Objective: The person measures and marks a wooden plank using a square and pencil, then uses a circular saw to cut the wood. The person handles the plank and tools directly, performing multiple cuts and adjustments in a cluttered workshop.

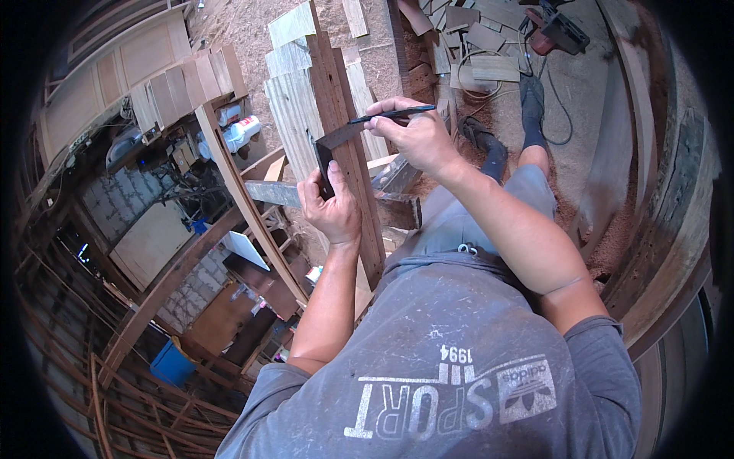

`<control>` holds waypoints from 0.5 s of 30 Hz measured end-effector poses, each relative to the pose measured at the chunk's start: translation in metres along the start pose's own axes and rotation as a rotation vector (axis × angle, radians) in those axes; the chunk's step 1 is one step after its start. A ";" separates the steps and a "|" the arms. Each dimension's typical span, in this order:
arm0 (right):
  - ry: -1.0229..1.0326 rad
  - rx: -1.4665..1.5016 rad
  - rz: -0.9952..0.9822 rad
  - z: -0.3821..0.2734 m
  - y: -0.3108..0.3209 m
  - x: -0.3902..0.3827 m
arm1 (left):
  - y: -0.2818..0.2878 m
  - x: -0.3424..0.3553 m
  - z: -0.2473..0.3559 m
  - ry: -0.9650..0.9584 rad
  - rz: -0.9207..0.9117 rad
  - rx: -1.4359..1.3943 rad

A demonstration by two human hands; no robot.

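My left hand (334,206) grips the dark stock of a try square (342,136), thumb laid along it. The square's blade lies across the face of a long reddish-brown timber (336,88). Between the fingertips of my right hand (420,144) is a slim black pencil or pen (407,112); its tip is beside the blade, but I cannot tell whether it touches the wood. Pale boards (294,99) with stepped ends lie against the timber's left side.
A wooden crosspiece (277,193) runs beneath the timber. At the upper right are a red and black power tool (556,32), loose cable and scattered offcuts (493,67). White bottles (243,131) stand left, with a blue bin (172,363) lower down. Thick planks (665,252) line the right side.
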State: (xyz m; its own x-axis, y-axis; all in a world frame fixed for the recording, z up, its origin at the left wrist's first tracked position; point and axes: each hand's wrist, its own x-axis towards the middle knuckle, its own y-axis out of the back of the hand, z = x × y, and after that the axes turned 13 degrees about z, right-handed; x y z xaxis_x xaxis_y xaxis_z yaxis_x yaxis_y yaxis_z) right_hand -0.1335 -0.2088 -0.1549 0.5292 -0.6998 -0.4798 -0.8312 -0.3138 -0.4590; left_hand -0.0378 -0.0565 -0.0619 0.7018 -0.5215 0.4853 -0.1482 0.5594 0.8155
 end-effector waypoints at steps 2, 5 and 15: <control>-0.005 -0.081 -0.011 -0.006 0.001 0.000 | -0.001 0.000 0.000 0.012 0.000 -0.011; 0.049 -0.232 0.002 -0.017 0.002 -0.002 | -0.001 0.000 0.001 0.014 0.004 -0.011; 0.306 -0.365 -0.036 -0.035 -0.010 -0.004 | -0.002 0.001 0.000 -0.046 0.021 -0.002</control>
State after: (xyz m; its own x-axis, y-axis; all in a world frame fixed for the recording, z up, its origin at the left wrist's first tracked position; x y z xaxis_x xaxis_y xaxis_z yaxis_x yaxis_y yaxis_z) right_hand -0.1330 -0.2251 -0.1223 0.5295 -0.8240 -0.2014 -0.8480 -0.5078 -0.1518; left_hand -0.0370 -0.0577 -0.0629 0.6659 -0.5383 0.5165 -0.1612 0.5721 0.8042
